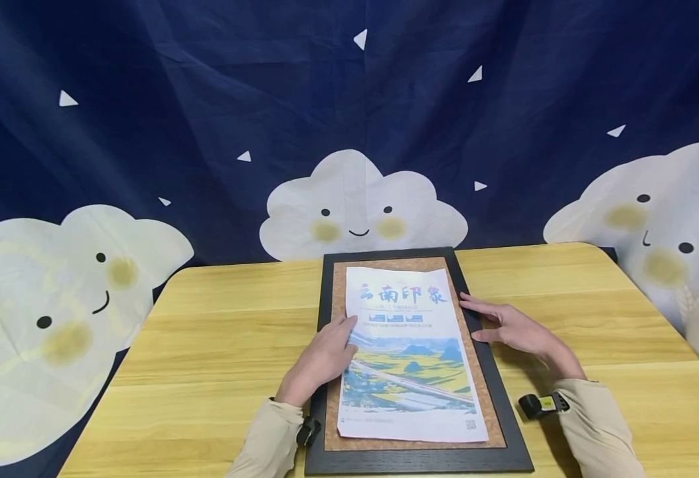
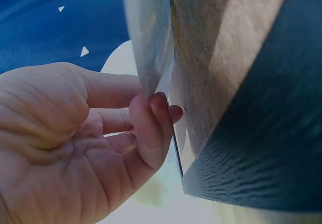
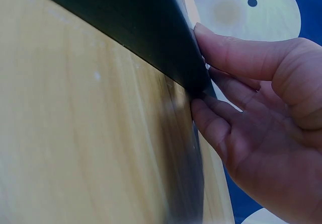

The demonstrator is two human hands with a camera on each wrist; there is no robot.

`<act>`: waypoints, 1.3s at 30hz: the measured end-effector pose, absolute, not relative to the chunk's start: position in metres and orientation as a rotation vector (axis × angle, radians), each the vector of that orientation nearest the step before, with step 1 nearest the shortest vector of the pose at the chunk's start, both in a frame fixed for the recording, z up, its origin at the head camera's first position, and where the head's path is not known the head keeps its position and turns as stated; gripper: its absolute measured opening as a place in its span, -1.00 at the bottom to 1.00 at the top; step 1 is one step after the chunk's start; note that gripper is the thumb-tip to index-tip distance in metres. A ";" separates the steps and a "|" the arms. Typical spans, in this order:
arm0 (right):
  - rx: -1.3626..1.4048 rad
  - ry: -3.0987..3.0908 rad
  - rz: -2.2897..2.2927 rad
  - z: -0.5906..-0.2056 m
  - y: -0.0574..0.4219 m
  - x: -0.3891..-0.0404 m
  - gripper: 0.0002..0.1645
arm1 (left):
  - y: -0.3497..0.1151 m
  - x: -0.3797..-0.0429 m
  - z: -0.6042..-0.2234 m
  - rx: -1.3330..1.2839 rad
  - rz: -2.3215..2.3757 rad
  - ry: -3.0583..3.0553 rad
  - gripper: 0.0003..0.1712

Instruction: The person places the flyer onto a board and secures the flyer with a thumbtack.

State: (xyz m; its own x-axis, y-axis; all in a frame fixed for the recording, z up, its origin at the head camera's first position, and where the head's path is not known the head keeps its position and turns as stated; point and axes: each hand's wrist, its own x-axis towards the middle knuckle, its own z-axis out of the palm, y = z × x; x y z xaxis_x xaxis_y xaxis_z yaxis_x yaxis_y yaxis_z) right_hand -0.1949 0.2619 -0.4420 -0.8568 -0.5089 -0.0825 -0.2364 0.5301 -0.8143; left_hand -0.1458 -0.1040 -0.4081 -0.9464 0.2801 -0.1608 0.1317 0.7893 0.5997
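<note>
A printed paper poster [image 1: 409, 372] with Chinese lettering and a landscape picture lies over a cork board [image 1: 340, 279] inside a black frame [image 1: 513, 425]. My left hand [image 1: 323, 352] holds the poster's left edge. In the left wrist view, that edge of the sheet [image 2: 151, 38] stands up off the cork, with the fingertips of the left hand [image 2: 100, 133] pinching it. On the opposite side, my right hand [image 1: 516, 325] rests thumb and fingers against the frame's right edge. The right wrist view shows the right hand [image 3: 266, 108] touching the frame's dark side [image 3: 146, 38].
The frame sits on a light wooden table [image 1: 218, 358], near the middle. Behind it hangs a dark blue curtain [image 1: 206, 99] with white cloud faces, one cloud [image 1: 361, 212] just beyond the frame. Each wrist bears a small black camera, such as the right one [image 1: 537, 406].
</note>
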 end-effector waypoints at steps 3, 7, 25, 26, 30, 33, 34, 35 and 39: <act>-0.607 2.461 -1.247 -0.442 0.263 -0.195 -0.12 | -0.104 -0.146 -0.408 0.312 0.892 2.746 -0.38; -0.616 2.454 -1.258 -0.443 0.263 -0.195 -0.12 | -0.105 -0.146 -0.409 0.326 0.825 2.777 -0.38; -0.625 2.454 -1.263 -0.444 0.265 -0.194 -0.12 | -0.107 -0.143 -0.409 0.395 0.585 2.810 -0.32; -0.625 2.455 -1.263 -0.444 0.265 -0.195 -0.12 | -0.107 -0.143 -0.409 0.396 0.573 2.815 -0.32; -0.631 2.456 -1.261 -0.444 0.264 -0.195 -0.13 | -0.107 -0.143 -0.410 0.432 0.532 2.851 -0.33; -0.632 2.459 -1.256 -0.443 0.263 -0.195 -0.13 | -0.108 -0.143 -0.411 0.467 0.514 2.883 -0.35; -0.633 2.459 -1.256 -0.442 0.263 -0.195 -0.13 | -0.108 -0.144 -0.411 0.476 0.517 2.884 -0.35; -0.634 2.459 -1.252 -0.441 0.263 -0.195 -0.13 | -0.108 -0.143 -0.411 0.477 0.527 2.879 -0.35; -0.628 2.456 -1.251 -0.440 0.262 -0.194 -0.13 | -0.110 -0.143 -0.410 0.458 0.577 2.807 -0.34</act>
State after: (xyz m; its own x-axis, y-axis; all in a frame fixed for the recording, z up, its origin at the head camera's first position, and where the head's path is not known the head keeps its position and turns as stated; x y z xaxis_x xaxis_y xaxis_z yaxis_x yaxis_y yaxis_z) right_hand -0.1944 0.2618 -0.4403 -0.8545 -0.5136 -0.0775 -0.2395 0.5219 -0.8187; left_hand -0.1431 -0.1096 -0.4096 -0.9224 0.3480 -0.1679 0.2535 0.8730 0.4167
